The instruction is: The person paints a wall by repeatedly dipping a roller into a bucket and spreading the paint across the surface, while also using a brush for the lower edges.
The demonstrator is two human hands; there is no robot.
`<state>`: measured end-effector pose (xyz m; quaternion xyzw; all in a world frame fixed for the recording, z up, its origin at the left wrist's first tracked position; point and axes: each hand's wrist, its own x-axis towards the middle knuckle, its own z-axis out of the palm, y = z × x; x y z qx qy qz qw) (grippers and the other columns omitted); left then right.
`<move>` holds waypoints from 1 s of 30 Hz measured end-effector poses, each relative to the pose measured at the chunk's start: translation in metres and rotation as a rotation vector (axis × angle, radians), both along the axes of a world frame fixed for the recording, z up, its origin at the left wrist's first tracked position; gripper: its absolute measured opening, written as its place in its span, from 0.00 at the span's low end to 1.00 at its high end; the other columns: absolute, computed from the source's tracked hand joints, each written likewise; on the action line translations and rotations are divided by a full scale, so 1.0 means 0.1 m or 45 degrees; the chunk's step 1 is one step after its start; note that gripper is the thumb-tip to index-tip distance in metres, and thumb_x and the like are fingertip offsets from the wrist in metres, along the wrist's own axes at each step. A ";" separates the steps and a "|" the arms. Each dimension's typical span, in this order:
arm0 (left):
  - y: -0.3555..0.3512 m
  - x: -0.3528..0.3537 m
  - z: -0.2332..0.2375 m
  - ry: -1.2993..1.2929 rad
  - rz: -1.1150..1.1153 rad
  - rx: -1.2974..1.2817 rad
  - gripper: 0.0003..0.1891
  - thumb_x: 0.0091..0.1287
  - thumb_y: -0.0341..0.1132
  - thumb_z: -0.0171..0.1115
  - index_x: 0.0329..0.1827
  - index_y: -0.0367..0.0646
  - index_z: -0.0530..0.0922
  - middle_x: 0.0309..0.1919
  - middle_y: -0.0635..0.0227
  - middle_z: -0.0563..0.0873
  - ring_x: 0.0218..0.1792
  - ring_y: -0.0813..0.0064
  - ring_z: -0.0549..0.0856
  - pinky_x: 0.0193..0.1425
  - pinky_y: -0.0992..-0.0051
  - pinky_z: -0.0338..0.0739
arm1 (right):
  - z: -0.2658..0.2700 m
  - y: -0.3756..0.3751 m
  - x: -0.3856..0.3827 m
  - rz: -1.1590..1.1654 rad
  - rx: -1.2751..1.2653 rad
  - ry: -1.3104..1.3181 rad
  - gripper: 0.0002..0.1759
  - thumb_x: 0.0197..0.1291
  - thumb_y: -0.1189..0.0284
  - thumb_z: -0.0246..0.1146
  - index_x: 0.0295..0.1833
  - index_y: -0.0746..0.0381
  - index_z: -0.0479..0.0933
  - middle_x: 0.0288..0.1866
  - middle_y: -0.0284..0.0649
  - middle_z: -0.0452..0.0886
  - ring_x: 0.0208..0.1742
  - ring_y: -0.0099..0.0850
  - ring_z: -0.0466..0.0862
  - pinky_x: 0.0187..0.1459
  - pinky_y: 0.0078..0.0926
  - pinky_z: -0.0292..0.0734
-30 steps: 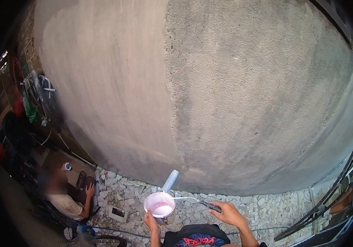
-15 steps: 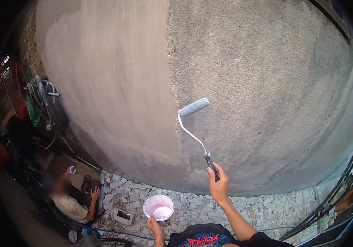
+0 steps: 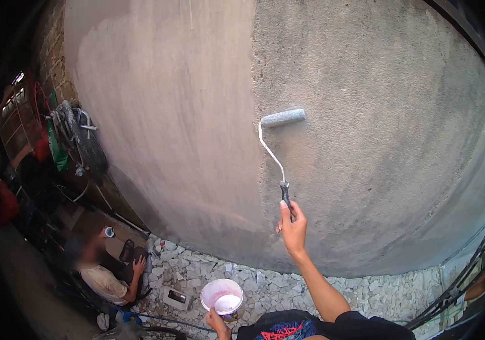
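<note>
My right hand [image 3: 294, 226] is wrapped round the dark handle of a paint roller [image 3: 283, 118], thumb along the grip. The roller's grey-white sleeve lies against the rough wall [image 3: 367, 141], close to the vertical line where a smoother, lighter area [image 3: 186, 130] begins on the left. Its bent frame is white with paint. Low in the view, my left hand [image 3: 218, 322] grips the rim of a white bucket [image 3: 222, 297]. Pinkish stains mark the bucket's inner wall, and whitish liquid lies in the bottom.
Broken stones [image 3: 197, 266] cover the ground along the wall's foot. A person [image 3: 106, 277] sits at the lower left, holding a cup [image 3: 109, 232]. Near them lies a pale block [image 3: 176, 298] with a dark opening. Dark cables [image 3: 483, 238] run along the right; hoses [image 3: 81, 133] hang at left.
My right hand has moved up with the roller, and the sleeve sits higher on the wall and nearer level. The view has shifted slightly; my left hand still grips the bucket.
</note>
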<state>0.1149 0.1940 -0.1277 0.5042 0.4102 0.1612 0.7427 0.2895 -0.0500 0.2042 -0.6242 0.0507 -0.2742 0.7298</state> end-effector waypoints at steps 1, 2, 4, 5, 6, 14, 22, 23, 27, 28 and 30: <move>0.02 -0.02 -0.03 0.000 -0.010 0.019 0.09 0.68 0.40 0.54 0.30 0.50 0.71 0.25 0.78 0.77 0.23 0.87 0.74 0.23 0.82 0.64 | 0.02 0.01 0.03 0.174 0.106 0.072 0.13 0.69 0.64 0.58 0.48 0.65 0.74 0.27 0.29 0.70 0.19 0.14 0.67 0.17 0.15 0.61; 0.05 -0.03 -0.06 0.000 -0.004 0.020 0.09 0.68 0.40 0.54 0.30 0.50 0.71 0.25 0.78 0.77 0.23 0.87 0.74 0.23 0.82 0.64 | 0.04 0.03 0.05 0.180 0.107 0.072 0.13 0.69 0.64 0.58 0.48 0.65 0.74 0.27 0.29 0.70 0.19 0.14 0.67 0.17 0.15 0.61; 0.08 -0.05 -0.02 0.000 -0.015 0.028 0.09 0.68 0.40 0.54 0.31 0.49 0.71 0.25 0.77 0.77 0.23 0.86 0.75 0.23 0.82 0.65 | 0.22 0.11 0.07 0.331 0.242 0.025 0.13 0.70 0.62 0.57 0.44 0.63 0.72 0.26 0.29 0.69 0.17 0.14 0.65 0.16 0.15 0.60; 0.08 -0.05 0.00 0.000 -0.016 0.030 0.09 0.68 0.40 0.54 0.31 0.49 0.71 0.25 0.77 0.77 0.23 0.86 0.75 0.23 0.82 0.65 | 0.30 0.13 0.11 0.330 0.244 0.025 0.13 0.70 0.62 0.57 0.44 0.63 0.72 0.26 0.29 0.69 0.17 0.14 0.65 0.16 0.15 0.60; 0.06 -0.03 0.06 0.004 0.024 0.028 0.12 0.68 0.39 0.54 0.27 0.49 0.66 0.21 0.79 0.73 0.21 0.87 0.71 0.22 0.82 0.61 | 0.38 0.15 0.16 0.367 0.272 -0.028 0.13 0.70 0.62 0.57 0.45 0.63 0.71 0.26 0.29 0.69 0.17 0.14 0.65 0.16 0.15 0.60; 0.27 -0.14 -0.56 0.007 -0.021 0.046 0.13 0.67 0.46 0.54 0.35 0.46 0.73 0.32 0.70 0.80 0.29 0.81 0.76 0.33 0.78 0.68 | 1.30 0.44 0.51 0.542 0.468 -0.271 0.14 0.68 0.62 0.59 0.37 0.60 0.68 0.27 0.30 0.70 0.20 0.15 0.68 0.19 0.14 0.63; 0.36 -0.19 -0.62 0.029 -0.022 0.268 0.17 0.72 0.42 0.55 0.47 0.34 0.78 0.38 0.63 0.83 0.37 0.72 0.80 0.40 0.70 0.76 | 0.96 0.87 0.50 0.485 0.655 -0.326 0.14 0.70 0.60 0.57 0.39 0.61 0.68 0.29 0.31 0.70 0.19 0.14 0.67 0.16 0.14 0.60; 0.37 -0.16 -0.64 0.041 -0.022 0.285 0.17 0.72 0.42 0.55 0.48 0.34 0.78 0.38 0.63 0.83 0.37 0.71 0.80 0.40 0.70 0.76 | 0.82 0.90 0.46 0.439 0.676 -0.275 0.13 0.70 0.61 0.56 0.44 0.61 0.69 0.29 0.31 0.69 0.19 0.14 0.66 0.16 0.14 0.59; 0.32 -0.06 -0.72 0.094 -0.014 0.343 0.17 0.71 0.42 0.55 0.48 0.34 0.78 0.38 0.63 0.83 0.37 0.71 0.80 0.40 0.70 0.77 | 0.51 1.05 0.38 0.398 0.736 -0.209 0.14 0.71 0.60 0.55 0.45 0.62 0.69 0.28 0.31 0.69 0.18 0.14 0.65 0.16 0.15 0.58; 0.34 -0.06 -0.74 0.112 -0.015 0.365 0.17 0.71 0.42 0.55 0.48 0.34 0.78 0.38 0.63 0.83 0.37 0.71 0.80 0.41 0.70 0.77 | 0.54 1.07 0.38 0.419 0.760 -0.215 0.14 0.71 0.60 0.55 0.46 0.62 0.68 0.28 0.32 0.69 0.18 0.14 0.65 0.15 0.14 0.58; 0.40 -0.11 -0.75 0.155 -0.022 0.415 0.17 0.71 0.42 0.56 0.48 0.34 0.78 0.39 0.62 0.83 0.37 0.71 0.80 0.41 0.70 0.77 | 0.63 1.09 0.41 0.458 0.788 -0.226 0.14 0.71 0.60 0.55 0.47 0.62 0.67 0.27 0.32 0.69 0.18 0.16 0.66 0.16 0.15 0.60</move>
